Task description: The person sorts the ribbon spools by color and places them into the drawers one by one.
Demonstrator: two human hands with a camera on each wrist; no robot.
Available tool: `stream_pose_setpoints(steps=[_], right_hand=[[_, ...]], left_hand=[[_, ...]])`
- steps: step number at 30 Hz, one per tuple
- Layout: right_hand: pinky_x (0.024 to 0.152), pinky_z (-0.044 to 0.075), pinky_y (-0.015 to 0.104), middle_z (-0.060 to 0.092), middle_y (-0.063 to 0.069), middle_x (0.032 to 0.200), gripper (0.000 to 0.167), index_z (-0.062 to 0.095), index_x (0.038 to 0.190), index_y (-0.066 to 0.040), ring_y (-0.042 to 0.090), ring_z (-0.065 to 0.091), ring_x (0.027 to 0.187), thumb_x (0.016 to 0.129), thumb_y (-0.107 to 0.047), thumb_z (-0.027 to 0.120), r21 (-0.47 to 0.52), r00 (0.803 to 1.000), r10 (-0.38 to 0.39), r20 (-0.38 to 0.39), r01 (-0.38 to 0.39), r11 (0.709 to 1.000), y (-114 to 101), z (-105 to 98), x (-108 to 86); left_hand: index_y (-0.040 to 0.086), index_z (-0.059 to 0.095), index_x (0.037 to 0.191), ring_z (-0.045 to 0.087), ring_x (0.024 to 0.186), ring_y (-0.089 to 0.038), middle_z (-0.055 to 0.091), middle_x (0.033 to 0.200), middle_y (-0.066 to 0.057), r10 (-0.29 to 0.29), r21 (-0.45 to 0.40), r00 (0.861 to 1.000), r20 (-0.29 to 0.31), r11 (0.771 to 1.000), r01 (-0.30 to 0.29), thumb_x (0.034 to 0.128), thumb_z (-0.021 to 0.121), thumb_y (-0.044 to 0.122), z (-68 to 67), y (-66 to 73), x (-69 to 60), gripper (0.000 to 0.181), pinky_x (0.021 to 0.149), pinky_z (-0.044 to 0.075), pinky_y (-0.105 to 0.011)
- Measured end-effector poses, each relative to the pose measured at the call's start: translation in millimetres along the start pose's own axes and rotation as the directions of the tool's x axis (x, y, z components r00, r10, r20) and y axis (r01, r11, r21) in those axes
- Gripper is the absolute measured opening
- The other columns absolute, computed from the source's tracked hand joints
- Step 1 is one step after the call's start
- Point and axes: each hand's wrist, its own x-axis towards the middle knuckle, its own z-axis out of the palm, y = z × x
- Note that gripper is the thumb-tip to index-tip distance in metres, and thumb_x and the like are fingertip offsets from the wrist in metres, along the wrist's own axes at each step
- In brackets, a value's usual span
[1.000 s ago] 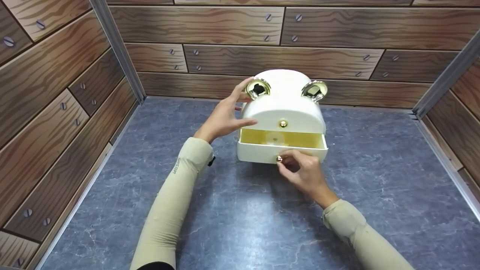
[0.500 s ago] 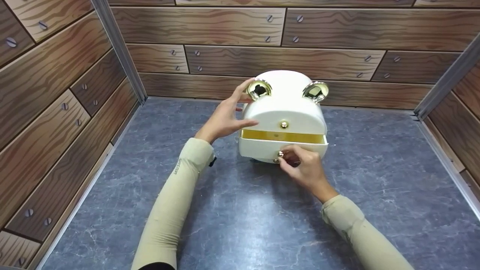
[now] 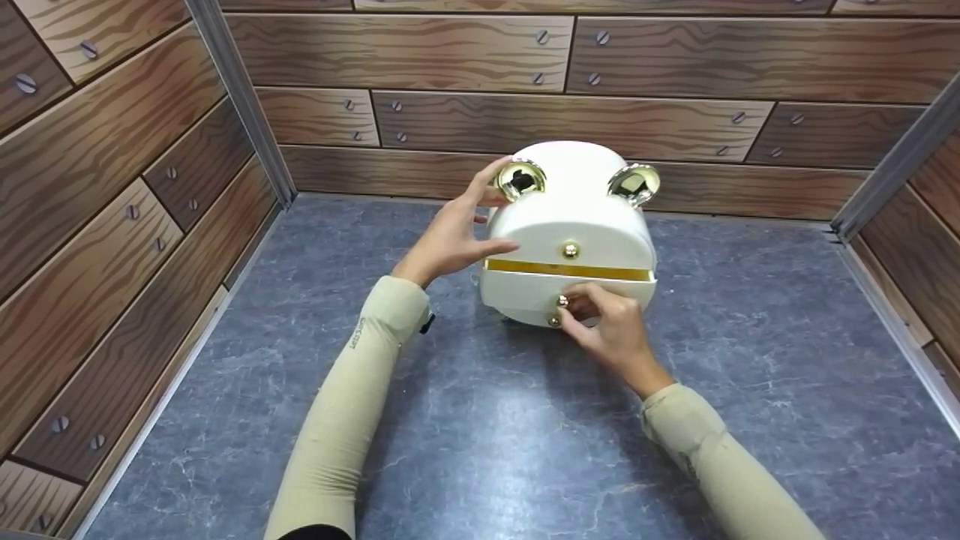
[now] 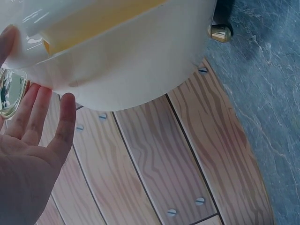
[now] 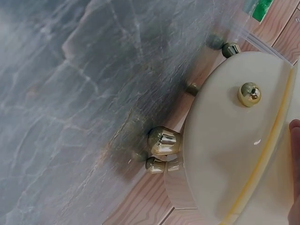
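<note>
A white rounded cabinet [image 3: 574, 202] with gold ears stands on the floor; its middle drawer [image 3: 521, 291] sticks out slightly, showing a narrow yellow strip inside. My right hand [image 3: 615, 330] pinches that drawer's gold knob [image 3: 562, 301] between thumb and fingers. On the cabinet's left side rests my left hand [image 3: 450, 236], thumb against the upper front and fingers by the left ear [image 3: 521, 180]. The left wrist view has its extended fingers touching the white shell [image 4: 140, 70]. Only part of the right hand [image 5: 295, 173] enters the right wrist view, beside the lower front [image 5: 225, 140].
Wood-patterned panels [image 3: 480, 52] rise behind and at both sides, joined by grey metal corner strips [image 3: 244, 97]. Blue-grey marbled flooring [image 3: 480, 450] extends around the cabinet. Gold feet [image 5: 164, 140] support it in the right wrist view.
The middle drawer has slid inward, narrowing the yellow opening, and my right hand has moved with its knob toward the cabinet. My left hand keeps its place on the side.
</note>
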Motion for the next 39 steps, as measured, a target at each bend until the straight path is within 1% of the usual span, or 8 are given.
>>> stream_pose_setpoints(steps=[3, 12, 20, 26, 29, 33, 39], right_hand=[[0.058, 0.062, 0.024, 0.076, 0.01, 0.079, 0.024, 0.071, 0.095, 0.004, 0.022, 0.074, 0.064, 0.075, 0.011, 0.08, 0.005, 1.0, 0.002, -0.005, -0.002, 1.0, 0.6, 0.2, 0.7], [0.059, 0.062, 0.025, 0.076, 0.011, 0.079, 0.024, 0.071, 0.096, 0.004, 0.022, 0.074, 0.065, 0.075, 0.011, 0.08, -0.009, 0.999, 0.032, -0.001, -0.032, 0.999, 1.3, -0.7, 4.2], [0.059, 0.063, 0.026, 0.076, 0.012, 0.08, 0.023, 0.071, 0.096, 0.003, 0.024, 0.074, 0.066, 0.076, 0.01, 0.079, -0.027, 0.999, 0.042, 0.0, -0.042, 0.999, 4.8, 0.2, 7.5], [0.06, 0.062, 0.024, 0.076, 0.014, 0.082, 0.024, 0.07, 0.096, 0.005, 0.025, 0.075, 0.066, 0.075, 0.011, 0.079, -0.023, 0.999, 0.033, 0.002, -0.032, 0.999, 7.4, 1.2, 9.6], [0.061, 0.062, 0.024, 0.076, 0.014, 0.083, 0.024, 0.07, 0.096, 0.006, 0.025, 0.075, 0.066, 0.075, 0.011, 0.08, -0.025, 0.999, 0.04, 0.006, -0.04, 0.999, 7.7, 1.2, 10.0], [0.06, 0.062, 0.024, 0.076, 0.015, 0.08, 0.022, 0.07, 0.095, 0.005, 0.024, 0.075, 0.066, 0.076, 0.008, 0.081, -0.018, 0.999, 0.049, 0.001, -0.049, 0.999, 9.2, 2.0, 10.5], [0.06, 0.062, 0.024, 0.076, 0.014, 0.079, 0.022, 0.07, 0.094, 0.005, 0.025, 0.075, 0.066, 0.075, 0.009, 0.081, -0.022, 0.999, 0.031, -0.014, -0.031, 0.999, 11.4, 3.4, 11.4]], left_hand=[[0.044, 0.013, 0.165, 0.057, 0.133, -0.012, 0.063, 0.14, 0.004, 0.007, 0.004, 1.0, -0.002, 1.0, -0.007, 0.0825, 0.089, 0.032, 0.1, 0.1, -0.1, 0.112, 0.108, 0.052, -0.039], [0.044, 0.014, 0.165, 0.058, 0.133, -0.013, 0.063, 0.142, 0.003, 0.014, 0.021, 1.0, -0.009, 1.0, -0.014, 0.0827, 0.089, 0.03, 0.3, -0.2, 0.1, 0.112, 0.107, 0.053, -0.037], [0.039, 0.014, 0.166, 0.058, 0.133, -0.014, 0.063, 0.141, 0.001, 0.015, 0.022, 1.0, -0.01, 1.0, -0.014, 0.0826, 0.089, 0.027, 0.6, -0.8, 0.6, 0.113, 0.107, 0.053, -0.035], [0.043, 0.013, 0.165, 0.058, 0.133, -0.012, 0.063, 0.141, 0.002, 0.014, 0.021, 1.0, -0.007, 1.0, -0.014, 0.0832, 0.089, 0.029, -0.3, -0.5, 0.6, 0.112, 0.107, 0.053, -0.034], [0.045, 0.014, 0.165, 0.058, 0.133, -0.012, 0.063, 0.141, 0.004, 0.012, 0.017, 1.0, -0.009, 1.0, -0.012, 0.0827, 0.089, 0.03, -0.2, 0.0, 0.1, 0.112, 0.106, 0.053, -0.034], [0.046, 0.013, 0.164, 0.058, 0.133, -0.012, 0.063, 0.141, 0.004, 0.011, 0.022, 1.0, -0.008, 1.0, -0.011, 0.0829, 0.089, 0.03, -0.1, 0.1, 0.0, 0.112, 0.106, 0.052, -0.034], [0.046, 0.012, 0.164, 0.058, 0.133, -0.012, 0.062, 0.141, 0.004, 0.006, 0.034, 1.0, -0.006, 0.999, -0.005, 0.0831, 0.089, 0.031, -0.1, 0.7, 0.2, 0.112, 0.106, 0.052, -0.035]])
